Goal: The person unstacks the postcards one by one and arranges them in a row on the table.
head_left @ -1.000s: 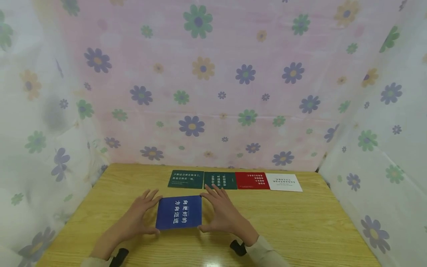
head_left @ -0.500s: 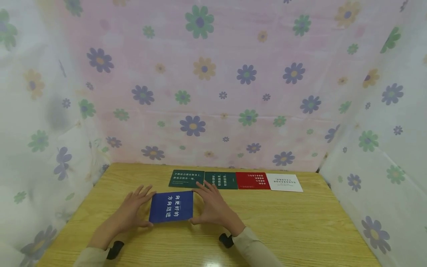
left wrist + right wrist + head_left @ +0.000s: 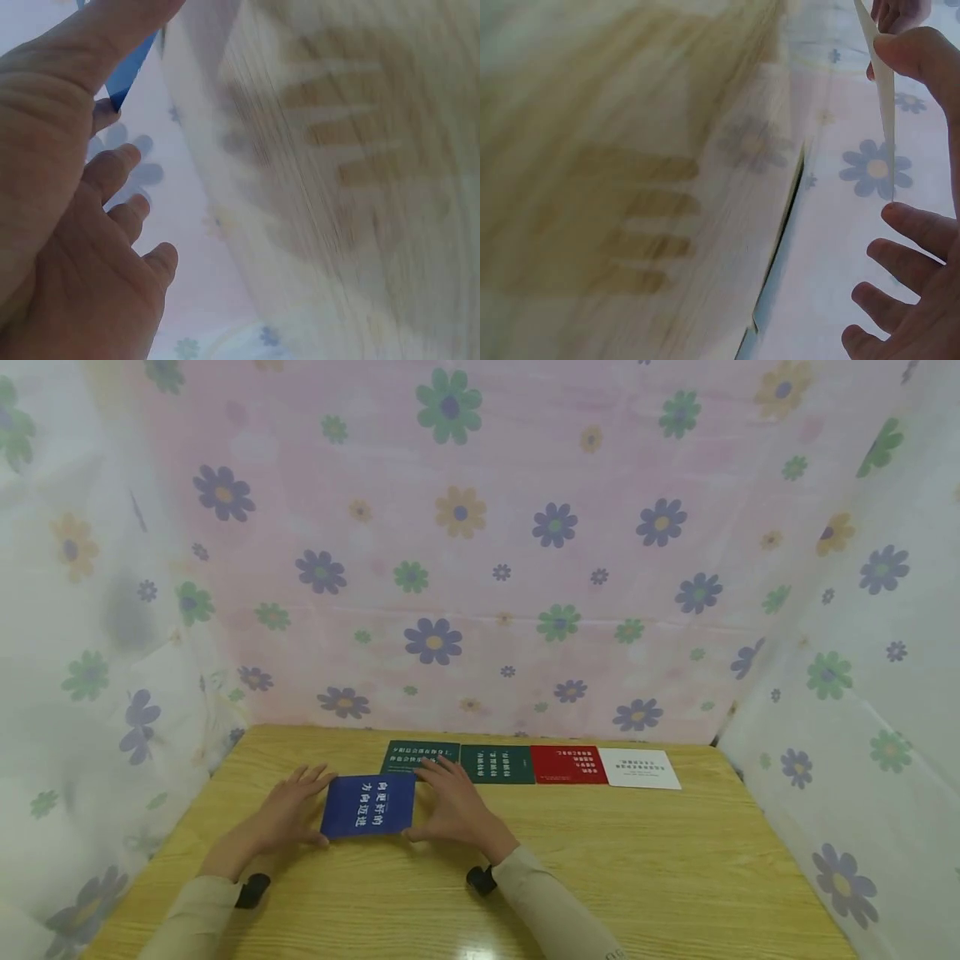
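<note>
Both hands hold a blue card (image 3: pixel 367 806) with white Chinese writing, raised over the wooden table. My left hand (image 3: pixel 285 812) grips its left side, thumb at the near corner and forefinger at the far one. On the right side my right hand (image 3: pixel 457 810) holds the card the same way, its other fingers spread. Only a blue corner of the card (image 3: pixel 133 71) shows past the thumb in the left wrist view. From the right wrist the card (image 3: pixel 886 112) appears edge-on, thumb at one end, forefinger at the other.
Along the back of the wooden table (image 3: pixel 600 868) lies a row: a dark green card (image 3: pixel 420 750), partly covered by the right hand, a second green card (image 3: pixel 497 765), a red card (image 3: pixel 568 765) and a white card (image 3: pixel 643 769). Flower-patterned cloth (image 3: pixel 510 485) walls the back and sides.
Both hands have carried the blue card left and away from the body, toward the left end of the card row. The cards in the row have stayed put.
</note>
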